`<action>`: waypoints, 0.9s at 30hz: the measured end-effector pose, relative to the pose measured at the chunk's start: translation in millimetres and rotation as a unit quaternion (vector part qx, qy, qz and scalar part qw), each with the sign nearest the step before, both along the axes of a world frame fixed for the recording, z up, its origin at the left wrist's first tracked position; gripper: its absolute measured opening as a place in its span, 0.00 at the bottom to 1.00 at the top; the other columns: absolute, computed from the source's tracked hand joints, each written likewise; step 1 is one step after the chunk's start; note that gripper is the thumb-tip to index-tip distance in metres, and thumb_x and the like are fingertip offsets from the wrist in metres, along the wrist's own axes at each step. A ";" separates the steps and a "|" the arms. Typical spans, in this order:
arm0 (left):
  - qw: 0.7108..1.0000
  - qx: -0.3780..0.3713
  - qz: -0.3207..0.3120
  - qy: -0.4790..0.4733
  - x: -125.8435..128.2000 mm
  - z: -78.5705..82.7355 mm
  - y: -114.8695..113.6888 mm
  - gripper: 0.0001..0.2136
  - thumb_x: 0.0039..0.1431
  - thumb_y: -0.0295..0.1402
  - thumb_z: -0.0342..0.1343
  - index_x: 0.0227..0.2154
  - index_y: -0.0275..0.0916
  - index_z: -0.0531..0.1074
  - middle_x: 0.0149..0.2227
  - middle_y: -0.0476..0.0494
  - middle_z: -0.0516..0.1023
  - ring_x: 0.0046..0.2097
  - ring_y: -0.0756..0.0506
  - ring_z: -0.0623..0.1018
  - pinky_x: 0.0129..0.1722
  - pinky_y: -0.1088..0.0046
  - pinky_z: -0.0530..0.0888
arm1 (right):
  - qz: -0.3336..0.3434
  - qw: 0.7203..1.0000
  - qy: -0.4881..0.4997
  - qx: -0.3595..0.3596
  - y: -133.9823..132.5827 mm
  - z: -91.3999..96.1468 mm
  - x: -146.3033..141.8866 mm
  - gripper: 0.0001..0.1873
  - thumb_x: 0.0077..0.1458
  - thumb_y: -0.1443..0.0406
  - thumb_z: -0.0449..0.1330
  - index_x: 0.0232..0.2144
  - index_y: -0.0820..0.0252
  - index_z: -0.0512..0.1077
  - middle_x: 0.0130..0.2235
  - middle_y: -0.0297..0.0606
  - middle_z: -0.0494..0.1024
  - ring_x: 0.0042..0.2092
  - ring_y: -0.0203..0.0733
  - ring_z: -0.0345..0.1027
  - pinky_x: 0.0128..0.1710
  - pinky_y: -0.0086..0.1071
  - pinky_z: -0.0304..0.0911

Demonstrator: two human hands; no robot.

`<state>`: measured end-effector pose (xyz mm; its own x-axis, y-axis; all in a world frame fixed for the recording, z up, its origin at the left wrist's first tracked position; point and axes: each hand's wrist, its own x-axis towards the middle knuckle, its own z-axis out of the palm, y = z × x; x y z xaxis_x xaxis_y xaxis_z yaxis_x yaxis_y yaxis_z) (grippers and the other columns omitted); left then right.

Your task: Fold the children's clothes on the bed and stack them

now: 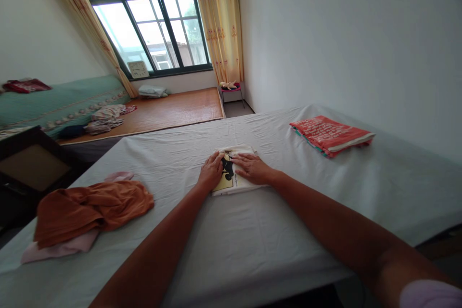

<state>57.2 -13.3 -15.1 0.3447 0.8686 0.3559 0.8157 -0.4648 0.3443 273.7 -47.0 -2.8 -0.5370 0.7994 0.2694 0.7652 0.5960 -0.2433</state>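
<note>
Lying flat and open, the left hand (pixel 211 172) and the right hand (pixel 253 168) touch the folded white shirt (pixel 236 186) on the bed (pixel 252 250), its tiny writing too blurry to read.

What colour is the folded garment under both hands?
The folded garment is white with a yellow and black print, seen in the head view.

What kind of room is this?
Most likely a bedroom at home. There is a white-sheeted bed, a green blanket by the curtained window, and folded clothes; the left hand and right hand rest on a folded printed shirt.
</note>
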 end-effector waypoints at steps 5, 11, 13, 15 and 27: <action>1.000 -0.009 -0.002 0.008 0.3 2.3 -1.1 0.20 0.65 0.33 0.40 0.57 0.43 0.65 0.62 0.42 0.63 0.63 0.43 0.63 0.61 0.56 0.62 | -0.089 0.995 -0.001 -0.042 12.9 -3.5 16.1 0.27 0.65 0.53 0.42 0.63 0.51 0.57 0.65 0.35 0.58 0.66 0.43 0.47 0.64 0.44 0.44; 1.000 -0.012 -0.009 0.019 -0.6 4.8 -2.9 0.20 0.65 0.33 0.40 0.57 0.43 0.65 0.62 0.41 0.64 0.63 0.43 0.63 0.61 0.57 0.62 | -0.167 0.985 -0.002 -0.031 18.4 1.4 34.9 0.25 0.64 0.58 0.45 0.60 0.57 0.63 0.63 0.42 0.62 0.64 0.47 0.53 0.62 0.45 0.49; 1.000 -0.010 -0.007 0.019 -0.9 5.0 -3.5 0.20 0.65 0.32 0.40 0.57 0.44 0.65 0.62 0.42 0.64 0.62 0.44 0.63 0.61 0.58 0.62 | -0.159 0.987 0.007 0.011 11.6 8.7 28.5 0.24 0.63 0.60 0.48 0.59 0.60 0.64 0.62 0.44 0.64 0.64 0.47 0.53 0.62 0.44 0.49; 1.000 -0.008 -0.006 0.019 -1.1 4.5 -3.6 0.20 0.65 0.32 0.41 0.57 0.44 0.65 0.62 0.43 0.64 0.63 0.44 0.63 0.61 0.59 0.62 | -0.109 0.992 0.024 0.060 0.9 15.4 14.8 0.24 0.63 0.62 0.48 0.60 0.60 0.63 0.62 0.43 0.64 0.64 0.45 0.51 0.63 0.43 0.47; 0.999 -0.024 0.002 0.026 0.0 5.2 -3.0 0.20 0.65 0.34 0.40 0.58 0.44 0.64 0.63 0.43 0.62 0.63 0.42 0.62 0.61 0.58 0.62 | -0.061 0.998 -0.008 -0.018 -1.4 -3.4 -2.5 0.28 0.65 0.53 0.41 0.63 0.54 0.58 0.65 0.38 0.58 0.66 0.44 0.46 0.64 0.43 0.42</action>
<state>57.3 -16.3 -9.9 0.3581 0.8856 0.2957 0.8352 -0.4454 0.3226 271.2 -48.4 -6.2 -0.4383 0.8685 0.2316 0.8360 0.4885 -0.2498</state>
